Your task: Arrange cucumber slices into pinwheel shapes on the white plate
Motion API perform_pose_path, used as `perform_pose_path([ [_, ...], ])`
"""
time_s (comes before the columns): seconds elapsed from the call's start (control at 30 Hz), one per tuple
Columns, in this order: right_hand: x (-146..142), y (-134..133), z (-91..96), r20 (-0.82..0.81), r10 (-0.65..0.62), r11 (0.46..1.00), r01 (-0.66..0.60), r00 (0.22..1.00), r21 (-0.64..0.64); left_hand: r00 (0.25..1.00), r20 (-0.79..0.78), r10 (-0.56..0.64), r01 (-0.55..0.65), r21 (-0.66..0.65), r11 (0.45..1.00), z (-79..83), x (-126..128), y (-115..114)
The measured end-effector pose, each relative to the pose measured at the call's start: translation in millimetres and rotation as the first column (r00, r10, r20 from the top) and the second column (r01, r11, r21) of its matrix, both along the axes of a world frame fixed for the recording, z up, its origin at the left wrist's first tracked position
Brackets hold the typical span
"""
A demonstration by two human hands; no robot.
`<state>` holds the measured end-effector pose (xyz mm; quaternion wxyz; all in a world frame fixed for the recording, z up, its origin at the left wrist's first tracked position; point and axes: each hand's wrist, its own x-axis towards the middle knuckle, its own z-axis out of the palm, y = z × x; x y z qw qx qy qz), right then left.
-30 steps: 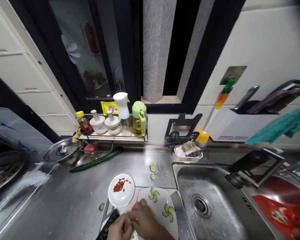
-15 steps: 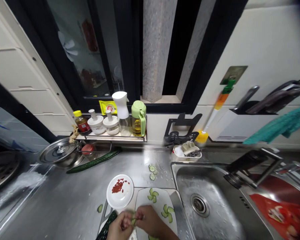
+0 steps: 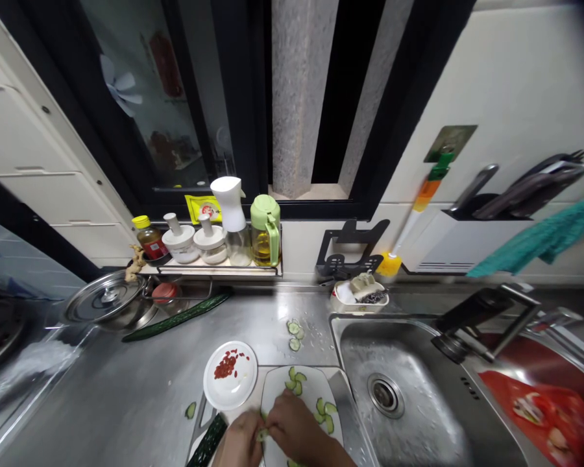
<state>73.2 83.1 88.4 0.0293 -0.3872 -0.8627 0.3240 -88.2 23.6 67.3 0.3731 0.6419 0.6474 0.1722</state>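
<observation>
My left hand (image 3: 242, 436) and my right hand (image 3: 292, 425) meet at the left edge of a white square plate (image 3: 277, 381). Both are closed, fingertips pinching a small green cucumber slice (image 3: 261, 434) between them, mostly covered. Cucumber slices lie in a pinwheel (image 3: 298, 379) near the plate's far edge, and another pinwheel (image 3: 327, 414) sits at its right. Beside my left hand a dark green cut cucumber (image 3: 210, 441) rests on the cutting board. Just beyond stands a small white dish (image 3: 214, 389) of red dried goji berries (image 3: 226, 364).
Loose cucumber slices (image 3: 294, 332) lie on the wet steel counter, with one slice (image 3: 190, 410) at the left. A whole cucumber (image 3: 178, 318) rests near the lidded pot (image 3: 109, 298). The sink (image 3: 399, 357) is to the right. Bottles and jars line a rack (image 3: 219, 267) under the window.
My right hand has turned, its knuckles now higher over the plate. My left hand has rolled so its back faces up more. The view has shifted slightly.
</observation>
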Motion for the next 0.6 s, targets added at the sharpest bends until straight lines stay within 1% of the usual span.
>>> perform_pose_path([
  [0.07, -1, -1, 0.1, 0.008, -0.021, 1.000, 0.021, 1.000, -0.009, 1.000, -0.020, 0.009, -0.009, 0.003, 1.000, -1.7, 1, 0],
  [0.17, -1, -5, 2.1, 0.004, -0.087, 0.995, 0.087, 0.996, -0.044, 0.996, -0.015, 0.083, -0.083, 0.035, 0.996, -12.8, 2, -1],
  [0.23, -1, -7, 4.4, -0.009, -0.152, 0.986, 0.151, 0.988, -0.077, 0.984, 0.070, 0.165, -0.167, 0.017, 0.986, -22.6, 2, -3],
  [0.27, -1, -8, 5.6, -0.018, -0.180, 0.979, 0.178, 0.983, -0.097, 0.965, 0.155, 0.213, -0.212, -0.025, 0.977, -27.1, 2, -4],
  [0.3, -1, -9, 6.4, -0.027, -0.204, 0.973, 0.199, 0.979, -0.120, 0.928, 0.263, 0.264, -0.245, -0.101, 0.964, -31.0, 3, -5],
  [0.33, 0, -10, 6.7, -0.040, -0.225, 0.966, 0.217, 0.974, -0.142, 0.867, 0.376, 0.326, -0.262, -0.211, 0.942, -34.1, 3, -5],
  [0.37, 1, -11, 6.3, -0.058, -0.248, 0.958, 0.236, 0.967, -0.163, 0.783, 0.473, 0.405, -0.262, -0.340, 0.903, -36.2, 3, -5],
  [0.4, 2, -11, 5.0, -0.077, -0.273, 0.950, 0.256, 0.959, -0.182, 0.684, 0.539, 0.492, -0.245, -0.466, 0.850, -37.2, 3, -5],
  [0.43, 4, -13, 2.8, -0.094, -0.300, 0.940, 0.277, 0.949, -0.197, 0.586, 0.567, 0.579, -0.221, -0.576, 0.787, -37.1, 3, -5],
  [0.47, 5, -14, -0.2, -0.113, -0.327, 0.931, 0.299, 0.938, -0.211, 0.500, 0.563, 0.658, -0.202, -0.663, 0.721, -36.1, 3, -4],
  [0.5, 7, -15, -3.8, -0.127, -0.350, 0.921, 0.316, 0.928, -0.227, 0.429, 0.548, 0.718, -0.188, -0.723, 0.665, -34.4, 4, -3],
  [0.53, 9, -16, -7.5, -0.133, -0.372, 0.910, 0.333, 0.919, -0.245, 0.370, 0.539, 0.757, -0.178, -0.758, 0.627, -32.3, 4, -2],
  [0.6, 11, -19, -14.1, -0.146, -0.421, 0.886, 0.370, 0.895, -0.280, 0.293, 0.536, 0.792, -0.157, -0.790, 0.593, -27.7, 5, 1],
])
